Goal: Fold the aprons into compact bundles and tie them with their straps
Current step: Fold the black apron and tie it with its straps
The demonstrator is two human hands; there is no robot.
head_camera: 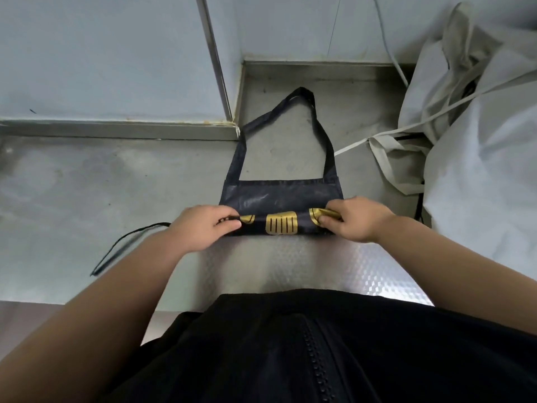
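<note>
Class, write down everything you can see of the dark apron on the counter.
The apron is dark navy, slightly glossy fabric with gold printed shapes showing on its rolled near edge. It lies flat on the metal counter, neck loop stretched toward the wall, a thin tie strap trailing off left. The left hand and right hand pinch the roll's ends.

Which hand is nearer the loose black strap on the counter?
Left. The left hand grips the apron beside the strap; the right hand grips the apron's far end.
</note>
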